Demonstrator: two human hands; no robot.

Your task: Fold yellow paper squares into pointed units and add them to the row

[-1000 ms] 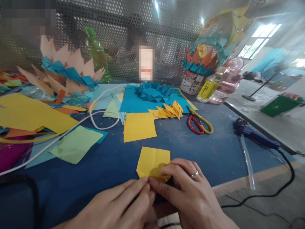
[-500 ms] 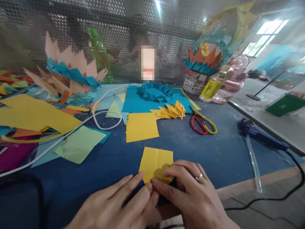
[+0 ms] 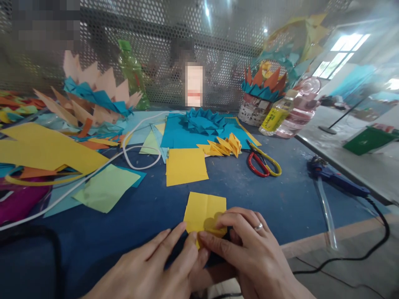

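A small yellow sheet of paper (image 3: pixel 207 207) with a crease down its middle lies at the table's near edge. Its lower edge is being folded up between both hands. My left hand (image 3: pixel 165 257) pinches the lower left part, fingertips along the left edge. My right hand (image 3: pixel 249 245), with a ring on one finger, presses the lower right part with thumb and fingers. Beyond them is a stack of yellow paper squares (image 3: pixel 187 167). Behind that sit folded yellow paper pieces (image 3: pixel 229 145) and a blue folded paper ring (image 3: pixel 205 121) on blue sheets (image 3: pixel 174 133).
Scissors (image 3: pixel 264 162) and a glue gun (image 3: pixel 339 176) lie to the right, near a bottle with a yellow label (image 3: pixel 276 116). On the left are a white cable (image 3: pixel 93 174), green paper (image 3: pixel 109 189), yellow sheets (image 3: pixel 46 149) and a peach-and-blue paper piece (image 3: pixel 96 91). A perforated metal panel (image 3: pixel 156 54) stands behind.
My left fingers have shifted slightly at the paper's lower edge, and a little more of its bottom corner shows. The whole view has tilted a little. Both hands stay on the yellow paper.
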